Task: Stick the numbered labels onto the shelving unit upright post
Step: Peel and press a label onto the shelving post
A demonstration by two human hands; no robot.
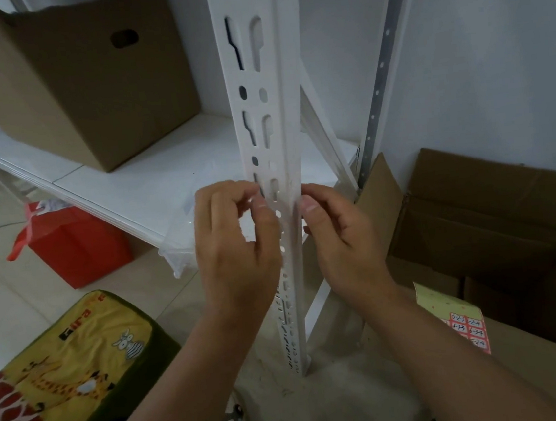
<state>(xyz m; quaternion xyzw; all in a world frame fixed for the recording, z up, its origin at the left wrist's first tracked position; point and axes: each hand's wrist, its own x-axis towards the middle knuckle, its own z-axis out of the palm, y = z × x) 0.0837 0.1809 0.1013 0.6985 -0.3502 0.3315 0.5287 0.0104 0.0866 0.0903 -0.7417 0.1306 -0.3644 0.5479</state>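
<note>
Now the white upright post [260,116] of the shelving unit stands in the middle of the view, with rows of slots and round holes along its front face, and its foot rests on the pale floor [12,306]. Both hands are at the post, near the front right corner of the white shelf [123,188]. The left hand [236,249] is on the left side of the post, and its grip is pressed together: thumb and fingertips [251,199] pinch something small and pale against the front face, too blurred to tell if it is a label. The right hand [338,238] is on the right edge of the post, with the thumb pressed on the corner; I cannot tell if this grip holds anything.

The sheet of numbered labels [463,321], yellow with red stickers, lies on a flap of the open cardboard box [497,221] on the floor to the right of the post. A closed cardboard box [85,86] sits on the shelf towards its back left. Under the shelf's front edge stands a red bag [74,245], and a yellow cushion [67,376] with cartoon animals lies on the floor at the left.
</note>
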